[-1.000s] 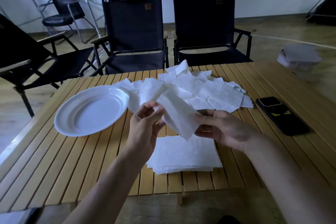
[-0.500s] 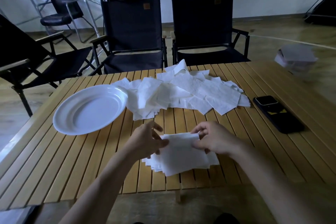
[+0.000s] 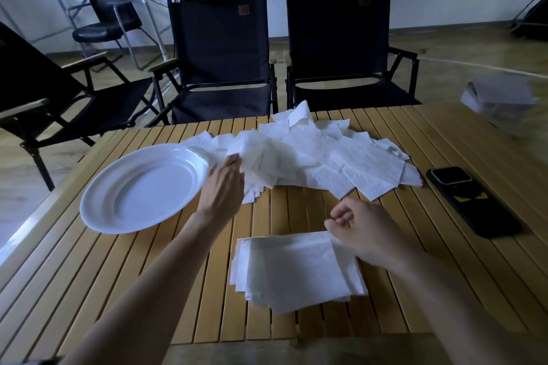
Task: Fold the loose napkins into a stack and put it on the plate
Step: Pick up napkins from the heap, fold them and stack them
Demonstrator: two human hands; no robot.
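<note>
A heap of loose white napkins (image 3: pixel 332 157) lies spread over the far middle of the slatted wooden table (image 3: pixel 148 290). To its left sits an empty white plate (image 3: pixel 142 192). A squared stack of folded napkins (image 3: pixel 296 270) rests on the table near me. My left hand (image 3: pixel 224 187) reaches forward, back up, fingers stretched onto the heap's near-left edge beside the plate rim. My right hand (image 3: pixel 364 234) hovers loosely curled at the stack's far right corner, its thumb touching the top napkin, holding nothing.
A black phone (image 3: pixel 471 198) lies right of the heap. A blurred pale packet (image 3: pixel 501 95) sits at the table's far right. Two black folding chairs (image 3: pixel 222 53) stand behind the table, another chair (image 3: pixel 44 89) at the left.
The folded napkin went down onto the stack and both hands let go. My left hand moved forward to the loose heap; my right hand lifted to the stack's corner.
</note>
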